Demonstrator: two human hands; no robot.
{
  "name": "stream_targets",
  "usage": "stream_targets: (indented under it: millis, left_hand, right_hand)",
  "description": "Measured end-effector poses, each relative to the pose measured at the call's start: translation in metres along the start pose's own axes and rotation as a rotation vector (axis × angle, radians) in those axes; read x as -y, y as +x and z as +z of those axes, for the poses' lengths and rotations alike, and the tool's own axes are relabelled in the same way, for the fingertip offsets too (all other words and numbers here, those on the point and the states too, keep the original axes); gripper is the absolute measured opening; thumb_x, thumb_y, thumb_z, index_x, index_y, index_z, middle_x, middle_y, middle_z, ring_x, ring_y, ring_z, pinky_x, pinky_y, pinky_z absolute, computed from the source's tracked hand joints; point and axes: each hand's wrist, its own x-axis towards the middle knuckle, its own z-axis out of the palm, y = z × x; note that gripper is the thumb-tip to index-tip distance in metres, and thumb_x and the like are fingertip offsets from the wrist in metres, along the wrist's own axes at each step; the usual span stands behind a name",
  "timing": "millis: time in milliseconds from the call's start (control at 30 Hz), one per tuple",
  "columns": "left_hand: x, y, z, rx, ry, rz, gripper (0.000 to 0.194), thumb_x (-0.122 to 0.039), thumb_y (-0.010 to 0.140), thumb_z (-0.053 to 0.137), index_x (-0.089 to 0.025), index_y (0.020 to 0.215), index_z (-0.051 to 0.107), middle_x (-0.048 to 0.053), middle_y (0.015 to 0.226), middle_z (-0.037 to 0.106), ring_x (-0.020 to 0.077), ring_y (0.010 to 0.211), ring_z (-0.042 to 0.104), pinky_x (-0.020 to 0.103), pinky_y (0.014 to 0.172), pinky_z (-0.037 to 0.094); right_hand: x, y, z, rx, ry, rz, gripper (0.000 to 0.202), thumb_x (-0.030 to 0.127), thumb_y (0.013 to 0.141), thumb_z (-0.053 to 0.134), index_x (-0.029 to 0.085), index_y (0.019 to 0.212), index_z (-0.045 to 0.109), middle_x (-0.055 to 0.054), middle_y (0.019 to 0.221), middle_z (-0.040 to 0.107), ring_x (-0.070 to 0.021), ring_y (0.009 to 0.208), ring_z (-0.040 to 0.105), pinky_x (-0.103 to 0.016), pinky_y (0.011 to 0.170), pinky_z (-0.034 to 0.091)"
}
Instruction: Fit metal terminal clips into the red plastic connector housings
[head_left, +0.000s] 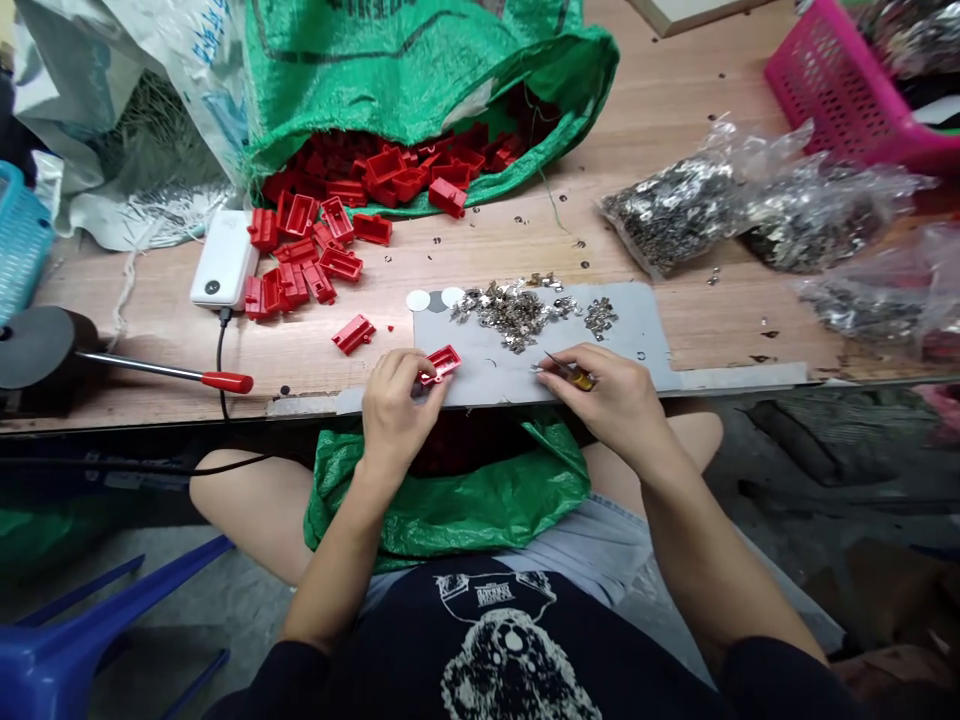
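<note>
My left hand (396, 400) grips a small red plastic housing (442, 362) between thumb and fingers, its hollow side facing up, near the table's front edge. In my right hand (600, 385) is a screwdriver with a yellow and black handle (580, 378), its thin shaft pointing left. A tiny metal piece (535, 368) shows at the right thumb and fingertip. Between and beyond the hands, a pile of small metal clips (514, 315) lies on a grey mat (637, 330). One more red housing (353, 334) rests on the table left of my left hand.
Red housings spill from a green woven sack (420, 80) at the back. A white power bank (224, 258) with a cable stands left. A red-handled lever (225, 381) juts in from the left. Plastic bags of metal parts (675, 205) and a pink basket (840, 90) are right.
</note>
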Motion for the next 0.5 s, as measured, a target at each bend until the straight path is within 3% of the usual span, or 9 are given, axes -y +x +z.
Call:
stream_targets:
  millis: [100, 167, 300, 400, 500]
  left_hand:
    - [-0.013, -0.006, 0.023, -0.098, 0.159, -0.057, 0.027, -0.042, 0.089, 0.075, -0.021, 0.084, 0.058, 0.003, 0.084, 0.063, 0.0213, 0.082, 0.062, 0.038, 0.083, 0.046]
    - [-0.020, -0.011, 0.029, -0.095, 0.170, -0.093, 0.042, -0.055, 0.082, 0.079, -0.021, 0.095, 0.060, 0.003, 0.083, 0.064, 0.0224, 0.081, 0.062, 0.040, 0.085, 0.044]
    - [-0.016, -0.010, 0.013, -0.036, 0.073, -0.147, 0.093, -0.064, 0.069, 0.086, -0.021, 0.140, 0.045, 0.009, 0.114, 0.066, 0.0264, 0.101, 0.064, 0.044, 0.095, 0.047]
    - [-0.003, -0.005, -0.002, 0.039, -0.028, -0.053, 0.094, -0.057, 0.078, 0.082, -0.025, 0.152, 0.033, 0.015, 0.146, 0.053, 0.0301, 0.130, 0.056, 0.047, 0.109, 0.044]
    - [0.005, -0.002, -0.006, 0.078, -0.118, -0.040, 0.087, -0.049, 0.086, 0.078, -0.028, 0.154, 0.029, 0.013, 0.149, 0.055, 0.0282, 0.137, 0.054, 0.047, 0.112, 0.046]
  right_hand:
    - [0.003, 0.002, 0.005, -0.067, 0.010, -0.009, 0.006, 0.029, 0.092, 0.067, 0.025, 0.095, 0.069, -0.006, 0.094, 0.074, -0.0234, 0.082, 0.070, -0.037, 0.075, 0.056]
    - [0.003, 0.002, 0.008, -0.067, 0.004, -0.013, 0.007, 0.030, 0.094, 0.065, 0.025, 0.094, 0.069, -0.006, 0.093, 0.074, -0.0241, 0.083, 0.070, -0.038, 0.075, 0.056]
    - [-0.002, -0.002, 0.010, -0.048, 0.020, -0.028, 0.011, 0.031, 0.095, 0.062, 0.025, 0.095, 0.072, -0.007, 0.096, 0.075, -0.0255, 0.088, 0.072, -0.041, 0.079, 0.058]
    - [0.002, 0.000, 0.007, -0.030, 0.065, -0.016, 0.015, 0.033, 0.095, 0.063, 0.026, 0.102, 0.074, -0.007, 0.100, 0.076, -0.0256, 0.089, 0.072, -0.042, 0.081, 0.059]
    - [0.019, 0.012, 0.009, -0.028, 0.141, -0.016, 0.016, 0.033, 0.093, 0.066, 0.026, 0.105, 0.075, -0.006, 0.099, 0.077, -0.0244, 0.087, 0.072, -0.040, 0.079, 0.060]
